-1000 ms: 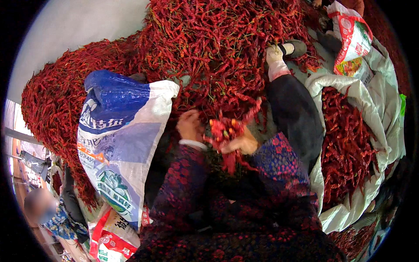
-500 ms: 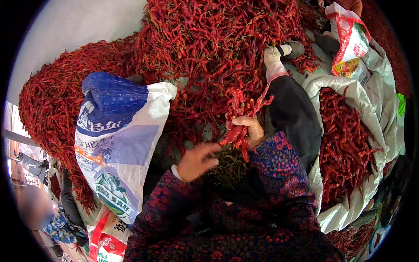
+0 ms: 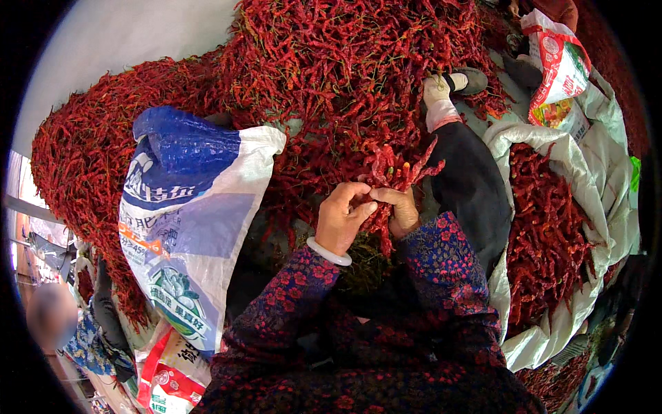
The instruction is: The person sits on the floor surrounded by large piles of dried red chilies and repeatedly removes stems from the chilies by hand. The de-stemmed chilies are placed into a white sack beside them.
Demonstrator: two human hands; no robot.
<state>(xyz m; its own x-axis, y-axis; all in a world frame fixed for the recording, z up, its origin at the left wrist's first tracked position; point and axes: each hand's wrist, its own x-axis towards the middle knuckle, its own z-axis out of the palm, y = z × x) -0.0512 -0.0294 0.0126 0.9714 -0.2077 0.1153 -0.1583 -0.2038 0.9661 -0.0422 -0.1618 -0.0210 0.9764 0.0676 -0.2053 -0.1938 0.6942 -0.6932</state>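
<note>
A bunch of dried red chilies (image 3: 385,169) sticks up out of my right hand (image 3: 400,210), whose fingers are wrapped round it. My left hand (image 3: 343,215), with a pale bangle at its wrist, meets the right one at the bunch. Its thumb and forefinger are pinched together beside the chilies; what sits between those fingertips is too small to make out. Below both hands lies a dark heap of greenish stems (image 3: 369,265), partly in shadow. Beyond them rises a big pile of red chilies (image 3: 345,76).
At my left a blue and white woven sack (image 3: 200,200) lies over my leg. An open white sack (image 3: 502,276) of chilies stands on the right. My shoe (image 3: 471,81) rests against the pile. Another person (image 3: 96,341) sits at the far left, and a red and white bag (image 3: 558,69) lies upper right.
My left hand has moved up and right to the bunch, and its fingers have closed into a pinch. The right hand keeps its hold in nearly the same place.
</note>
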